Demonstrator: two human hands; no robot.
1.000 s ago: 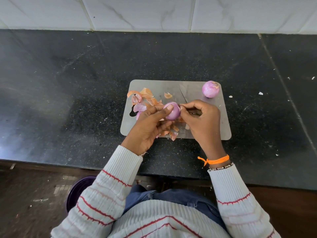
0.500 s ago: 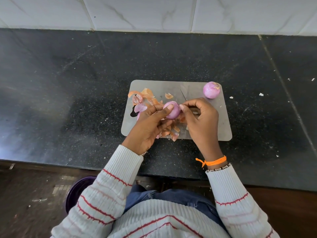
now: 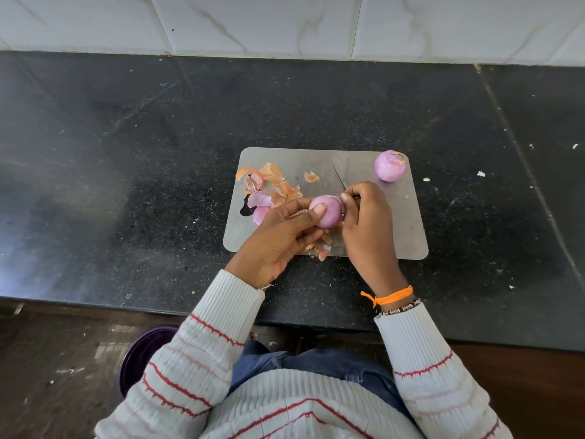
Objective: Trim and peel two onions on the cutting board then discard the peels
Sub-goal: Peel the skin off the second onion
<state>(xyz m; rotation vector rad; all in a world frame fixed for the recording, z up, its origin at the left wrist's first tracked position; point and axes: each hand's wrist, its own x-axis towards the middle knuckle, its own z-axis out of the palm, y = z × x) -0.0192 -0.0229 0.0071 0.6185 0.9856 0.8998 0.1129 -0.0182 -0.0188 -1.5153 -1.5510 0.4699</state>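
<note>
Black counter (image 3: 158, 172) carried a board (image 3: 408, 229). Left hand (image 3: 278, 239) gripped an onion (image 3: 326, 212) above it; right hand (image 3: 367, 217) pinched its end, knife (image 3: 340, 180) in grip. Second onion (image 3: 389, 166) far corner, peels (image 3: 272, 182) left.

A peeled purple onion (image 3: 326, 213) is held above a grey cutting board (image 3: 408, 229). A second onion (image 3: 389, 165) sits at the board's far right corner. Orange and pink peels (image 3: 272, 185) litter its left side.

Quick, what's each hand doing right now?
Left hand: fingers curled round the round, peeled pink onion, holding it.
Right hand: grips a thin-bladed metal knife and pinches at the onion's end.
</note>
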